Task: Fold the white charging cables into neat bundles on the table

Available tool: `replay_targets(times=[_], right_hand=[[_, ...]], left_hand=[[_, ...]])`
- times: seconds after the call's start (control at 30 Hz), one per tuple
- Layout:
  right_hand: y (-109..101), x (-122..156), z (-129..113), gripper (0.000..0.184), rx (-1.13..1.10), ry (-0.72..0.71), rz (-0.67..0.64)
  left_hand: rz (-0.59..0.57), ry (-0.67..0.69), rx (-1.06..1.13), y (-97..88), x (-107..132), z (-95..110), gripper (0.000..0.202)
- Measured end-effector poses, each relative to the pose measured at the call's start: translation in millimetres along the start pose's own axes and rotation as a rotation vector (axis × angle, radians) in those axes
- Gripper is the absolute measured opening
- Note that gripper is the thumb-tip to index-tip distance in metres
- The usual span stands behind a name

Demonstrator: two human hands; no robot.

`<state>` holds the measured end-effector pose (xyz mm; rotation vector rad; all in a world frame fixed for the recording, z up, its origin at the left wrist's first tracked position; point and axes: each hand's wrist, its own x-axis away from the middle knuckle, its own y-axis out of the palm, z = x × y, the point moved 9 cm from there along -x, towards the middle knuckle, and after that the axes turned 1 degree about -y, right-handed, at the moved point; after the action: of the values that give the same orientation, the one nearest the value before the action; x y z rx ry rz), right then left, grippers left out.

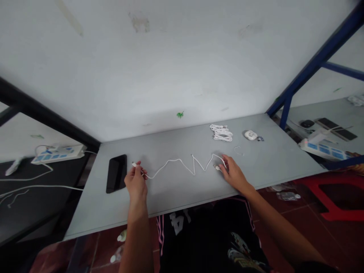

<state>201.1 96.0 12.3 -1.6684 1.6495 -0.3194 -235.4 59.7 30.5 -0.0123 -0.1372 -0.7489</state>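
A white charging cable [173,160] lies in zigzag bends across the grey tabletop [170,193]. One of its plug ends is pinched between the thumb and fingers of my left hand [136,180], just right of a black phone [116,173]. At the other end, my right hand [233,172] grips the cable near its USB plug [217,167], which sticks out past the thumb. Farther back, two bundles of folded white cable [221,133] lie side by side. A white earbud case [250,135] with a small charm sits to their right.
A short white loop [239,151] lies beyond my right hand. Power strips stand on the neighbouring desks at left [59,154] and right [324,149]. A wall [182,76] rises behind the table, with metal frame bars at both ends. A red stool [335,197] stands at lower right.
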Motion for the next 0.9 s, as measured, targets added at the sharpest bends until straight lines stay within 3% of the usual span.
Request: replay_targets(times=[0.13, 0.23, 0.3, 0.37, 0.43, 0.5, 0.57, 0.63, 0.73, 0.83, 0.9], right_hand=[[12, 1, 38, 0.054, -0.435, 0.360, -0.023], [24, 4, 51, 0.062, -0.726, 0.549, -0.052], [27, 3, 50, 0.064, -0.736, 0.590, -0.086], [25, 0, 42, 0.061, -0.583, 0.521, -0.134], [18, -4, 29, 0.055, -0.338, 0.360, -0.152], [11, -5, 18, 0.054, -0.116, 0.195, -0.117], [3, -2, 12, 0.060, 0.038, 0.087, -0.038], [-3, 2, 8, 0.066, 0.141, 0.002, 0.033], [-4, 7, -2, 0.069, 0.251, -0.122, 0.058], [11, 6, -10, 0.050, 0.341, -0.177, -0.086], [25, 3, -11, 0.033, 0.408, -0.165, -0.213]], left_hand=[[-0.175, 0.235, -0.261, 30.5, 18, 4, 0.033], [-0.320, 0.590, -0.512, 71.1, 47, 15, 0.032], [-0.438, 0.820, -0.658, 103.0, 69, 18, 0.028], [-0.597, 0.959, -0.770, 133.2, 86, 12, 0.027], [-0.789, 1.025, -0.851, 158.4, 97, 2, 0.028], [-0.966, 1.046, -0.900, 175.6, 106, -10, 0.029], [-1.068, 1.039, -0.912, 184.9, 111, -18, 0.029], [-1.076, 1.019, -0.900, 188.2, 112, -23, 0.030], [-0.997, 1.011, -0.887, 186.8, 110, -25, 0.029], [-0.934, 1.053, -0.892, 186.9, 113, -21, 0.030], [-0.969, 1.097, -0.893, 191.8, 120, -20, 0.029]])
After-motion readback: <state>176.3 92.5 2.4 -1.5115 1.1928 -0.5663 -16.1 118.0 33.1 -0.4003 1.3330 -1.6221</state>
